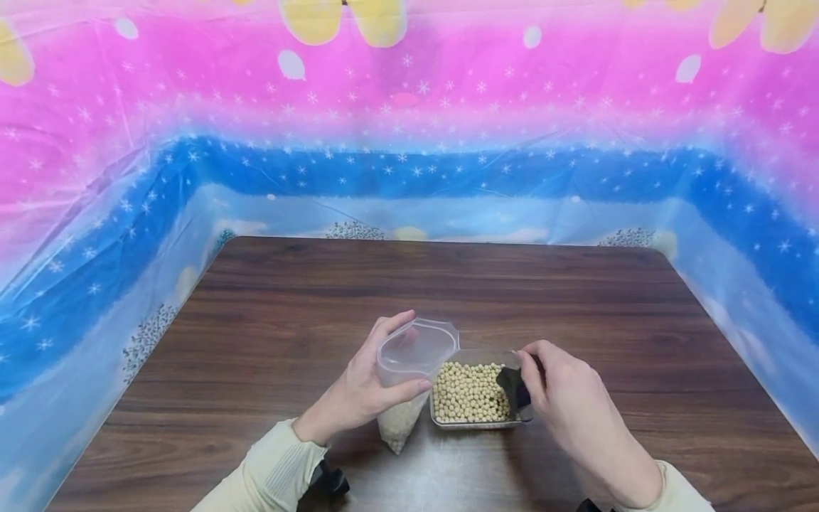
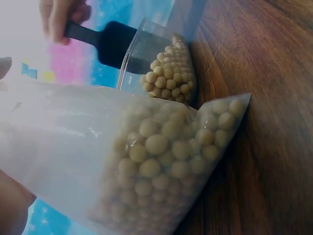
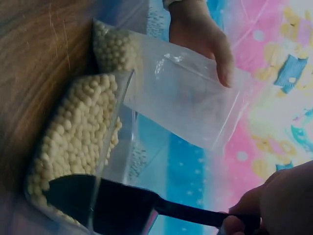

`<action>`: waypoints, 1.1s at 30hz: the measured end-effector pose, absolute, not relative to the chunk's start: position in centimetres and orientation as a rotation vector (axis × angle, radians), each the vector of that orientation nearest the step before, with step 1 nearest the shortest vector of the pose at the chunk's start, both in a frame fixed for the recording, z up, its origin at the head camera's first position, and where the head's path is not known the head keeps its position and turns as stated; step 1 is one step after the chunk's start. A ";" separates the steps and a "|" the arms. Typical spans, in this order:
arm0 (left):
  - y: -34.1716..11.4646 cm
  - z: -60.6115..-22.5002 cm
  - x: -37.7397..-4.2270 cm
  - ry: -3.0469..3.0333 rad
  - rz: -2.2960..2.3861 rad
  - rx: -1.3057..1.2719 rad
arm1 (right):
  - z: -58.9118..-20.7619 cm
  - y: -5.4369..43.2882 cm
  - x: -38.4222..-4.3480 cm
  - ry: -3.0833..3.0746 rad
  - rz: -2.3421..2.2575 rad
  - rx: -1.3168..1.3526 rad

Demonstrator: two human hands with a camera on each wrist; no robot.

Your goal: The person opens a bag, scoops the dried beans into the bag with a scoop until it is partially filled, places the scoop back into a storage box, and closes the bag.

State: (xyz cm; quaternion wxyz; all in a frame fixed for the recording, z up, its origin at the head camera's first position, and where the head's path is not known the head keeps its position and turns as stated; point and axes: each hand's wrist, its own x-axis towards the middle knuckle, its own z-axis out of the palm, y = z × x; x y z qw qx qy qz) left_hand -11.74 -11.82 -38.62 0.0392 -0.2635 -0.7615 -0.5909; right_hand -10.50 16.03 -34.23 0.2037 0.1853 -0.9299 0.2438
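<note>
My left hand (image 1: 361,384) holds a clear plastic bag (image 1: 399,419) near its top, thumb and fingers spread around the open mouth. Pale round soybeans fill the bag's lower part, which stands right at the tabletop in the left wrist view. Just right of it is a clear rectangular container (image 1: 480,426) with many loose soybeans (image 1: 468,391). My right hand (image 1: 572,391) grips a black scoop (image 3: 122,200) by its handle. The scoop's blade dips into the soybeans at the container's right end, its front edge partly buried.
Both things stand on a dark wood-grain table (image 1: 307,291), near its front. A pink and blue patterned cloth (image 1: 409,171) hangs around the back and sides. A black strap piece (image 1: 333,480) shows by the left sleeve.
</note>
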 end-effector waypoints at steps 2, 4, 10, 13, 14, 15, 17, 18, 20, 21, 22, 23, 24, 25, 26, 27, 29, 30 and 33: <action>-11.8 -38.6 -11.7 -2.337 -1.819 -0.803 | -34.3 16.2 -10.6 -2.680 0.743 0.478; -11.8 -38.6 -11.7 -2.338 -1.826 -0.804 | -34.3 16.6 -10.8 -2.758 0.833 0.420; -11.8 -38.5 -11.7 -2.346 -1.830 -0.786 | -35.0 18.9 -12.0 -2.881 1.169 0.258; -11.8 -38.5 -11.7 -2.340 -1.821 -0.794 | -36.0 19.7 -12.4 -2.862 1.439 0.165; -11.8 -38.5 -11.7 -2.336 -1.818 -0.798 | -36.5 19.9 -12.5 -2.834 1.547 0.133; -11.8 -38.5 -11.7 -2.333 -1.816 -0.801 | -36.9 20.0 -12.6 -2.800 1.655 0.098; -11.8 -38.5 -11.8 -2.329 -1.812 -0.806 | -37.9 20.2 -12.8 -2.727 1.842 0.044; -11.8 -38.5 -11.7 -2.330 -1.814 -0.803 | -38.4 20.3 -12.8 -2.684 1.940 0.019; -11.8 -38.5 -11.7 -2.331 -1.819 -0.799 | -39.3 20.4 -12.8 -2.617 2.071 -0.021; -11.8 -38.5 -11.7 -2.332 -1.824 -0.798 | -39.8 20.4 -12.8 -2.591 2.118 -0.039; -11.8 -38.5 -11.7 -2.334 -1.825 -0.795 | -40.2 20.4 -12.8 -2.569 2.161 -0.048; -11.8 -38.5 -11.6 -2.334 -1.829 -0.795 | -40.6 20.4 -12.7 -2.545 2.202 -0.061; -11.8 -38.4 -11.6 -2.335 -1.833 -0.794 | -40.9 20.4 -12.7 -2.525 2.235 -0.082; -11.8 -38.4 -11.6 -2.337 -1.835 -0.792 | -41.1 20.4 -12.6 -2.509 2.259 -0.097; -11.8 -38.4 -11.6 -2.338 -1.836 -0.790 | -41.4 20.3 -12.6 -2.495 2.279 -0.110; -11.8 -38.4 -11.6 -2.337 -1.835 -0.791 | -41.5 20.3 -12.5 -2.485 2.297 -0.121; -11.8 -38.4 -11.6 -2.337 -1.829 -0.792 | -41.7 20.3 -12.5 -2.464 2.329 -0.159; -11.8 -38.4 -11.7 -2.339 -1.823 -0.790 | -41.8 20.4 -12.5 -2.453 2.343 -0.171; -11.8 -38.5 -11.7 -2.339 -1.823 -0.790 | -42.0 20.7 -12.5 -2.409 2.414 -0.189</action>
